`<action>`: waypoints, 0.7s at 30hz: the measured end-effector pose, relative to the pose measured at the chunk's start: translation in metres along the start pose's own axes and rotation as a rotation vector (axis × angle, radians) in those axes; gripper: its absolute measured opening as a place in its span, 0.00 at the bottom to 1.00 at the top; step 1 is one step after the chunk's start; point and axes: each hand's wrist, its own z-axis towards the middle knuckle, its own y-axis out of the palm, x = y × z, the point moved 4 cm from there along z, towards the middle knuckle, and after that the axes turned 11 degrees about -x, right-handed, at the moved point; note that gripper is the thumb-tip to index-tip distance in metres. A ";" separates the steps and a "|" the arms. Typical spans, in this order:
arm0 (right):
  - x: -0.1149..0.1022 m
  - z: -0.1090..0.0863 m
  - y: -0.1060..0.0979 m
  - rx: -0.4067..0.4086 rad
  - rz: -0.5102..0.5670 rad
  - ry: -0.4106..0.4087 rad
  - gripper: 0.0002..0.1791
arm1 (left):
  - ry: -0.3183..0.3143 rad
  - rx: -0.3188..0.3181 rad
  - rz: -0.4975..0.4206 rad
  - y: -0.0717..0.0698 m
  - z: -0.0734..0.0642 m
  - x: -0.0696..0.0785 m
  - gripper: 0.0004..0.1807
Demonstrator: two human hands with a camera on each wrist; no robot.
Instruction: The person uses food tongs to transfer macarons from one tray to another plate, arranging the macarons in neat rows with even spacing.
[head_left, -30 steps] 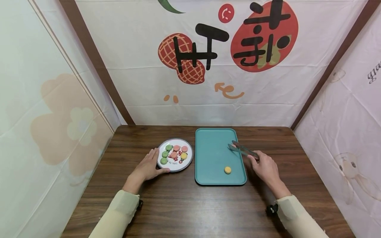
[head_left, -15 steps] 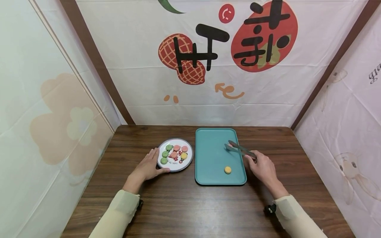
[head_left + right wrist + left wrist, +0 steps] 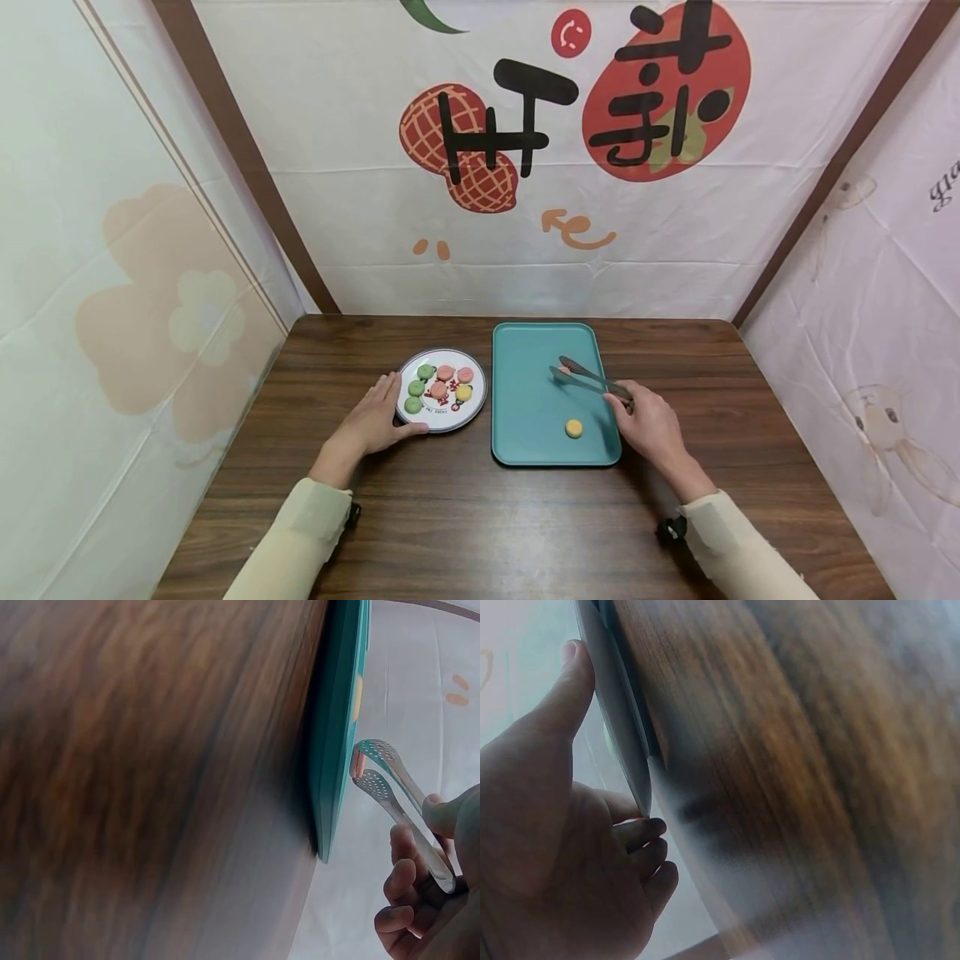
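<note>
My left hand [image 3: 371,422] rests at the near left rim of a white plate [image 3: 478,392], fingers spread and thumb along the edge. On the plate sit three green macarons [image 3: 416,388], three pink macarons [image 3: 445,373] and one yellow macaron [image 3: 463,392]. With my right hand [image 3: 651,419] I grip metal tongs [image 3: 596,377], their perforated tips over the teal tray [image 3: 525,408]. Between those tips is another pink macaron [image 3: 357,762], low over the tray in the right wrist view. A second yellow macaron [image 3: 573,428] lies on the tray's near part.
Plate and tray stand side by side on a dark wooden table [image 3: 450,517], a narrow strip of wood between them. A printed cloth [image 3: 360,275] hangs behind the table's far edge, with more cloth at both sides.
My right hand and the tongs have moved left over the tray, bringing the pink macaron with them. The left hand, plate and yellow macaron on the tray have stayed put.
</note>
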 end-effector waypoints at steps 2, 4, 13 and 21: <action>-0.002 0.000 0.001 0.001 0.007 -0.005 0.22 | 0.000 -0.001 -0.001 0.000 0.000 0.000 0.67; -0.004 0.001 0.003 0.001 0.013 -0.013 0.22 | 0.001 -0.002 0.000 0.000 0.000 0.000 0.67; -0.011 0.002 0.009 0.002 0.036 -0.056 0.21 | -0.002 -0.002 -0.003 -0.001 0.000 0.000 0.67; -0.021 0.002 0.012 0.008 0.054 -0.101 0.20 | 0.015 0.001 0.000 -0.001 -0.001 0.000 0.67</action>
